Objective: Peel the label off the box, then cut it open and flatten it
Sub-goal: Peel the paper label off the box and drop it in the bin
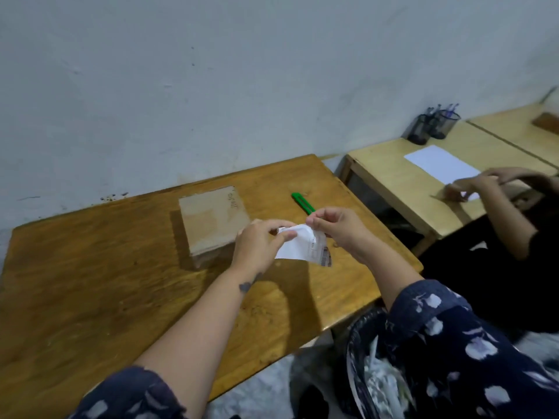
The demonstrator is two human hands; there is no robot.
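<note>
A flat brown cardboard box (211, 220) lies closed on the wooden table (90, 282), near the wall. A white printed label (305, 247) is off the box and crumpled between my hands, just right of the box and above the table. My left hand (260, 244) pinches the label's left side. My right hand (335, 225) pinches its upper right corner. A green box cutter (302, 202) lies on the table behind my right hand, partly hidden by it.
The table's right edge runs close under my right forearm. A second, lighter desk (393, 182) stands to the right with a white sheet (441, 163) and black pen holders (432, 125). Another person's hands (490, 182) work there.
</note>
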